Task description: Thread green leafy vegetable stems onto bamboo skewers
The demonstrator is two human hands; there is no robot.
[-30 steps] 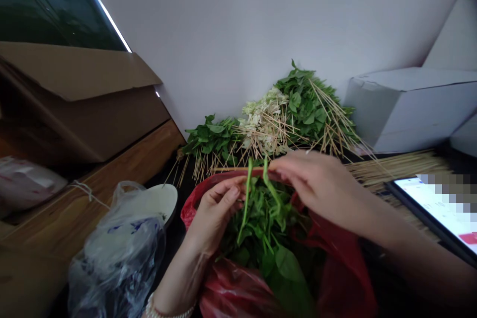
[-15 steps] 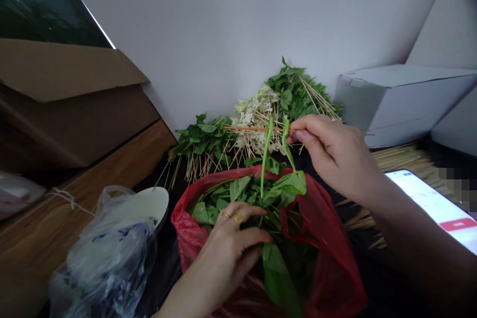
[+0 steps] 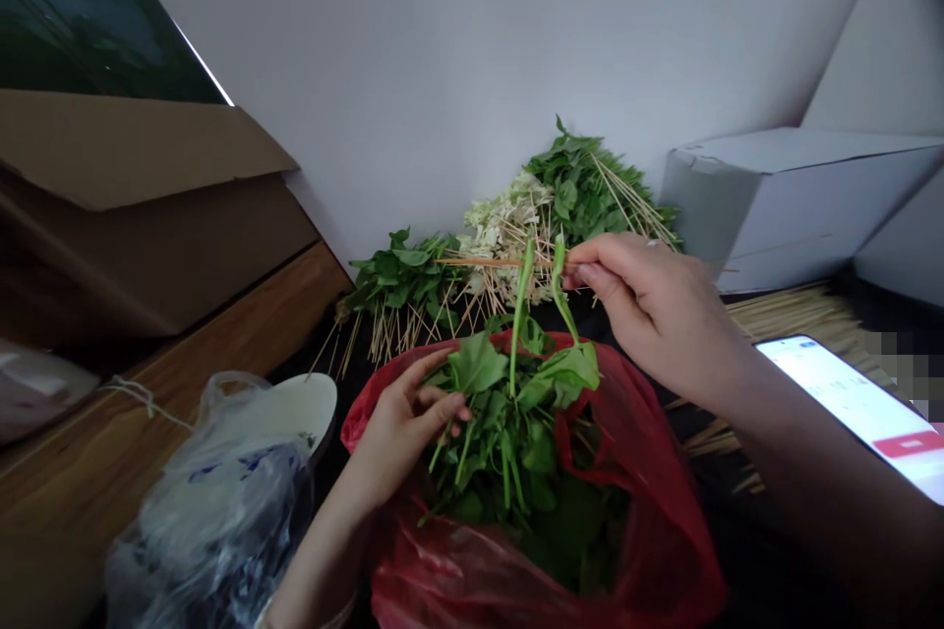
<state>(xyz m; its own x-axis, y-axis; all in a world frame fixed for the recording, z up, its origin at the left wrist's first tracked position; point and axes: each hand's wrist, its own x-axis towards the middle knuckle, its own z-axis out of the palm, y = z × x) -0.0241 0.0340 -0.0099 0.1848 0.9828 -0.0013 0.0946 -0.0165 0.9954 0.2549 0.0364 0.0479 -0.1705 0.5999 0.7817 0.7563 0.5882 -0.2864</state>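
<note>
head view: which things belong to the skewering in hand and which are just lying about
Likely part of the job:
skewer in the right grip
leafy greens
red bag holding greens
loaded skewers
bare skewers

Seemingly just lying about:
phone
white box
cardboard box
clear plastic bag
white dish

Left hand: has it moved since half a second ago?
Yes: the left hand has shifted left and up in view, closer to the bowl.
</note>
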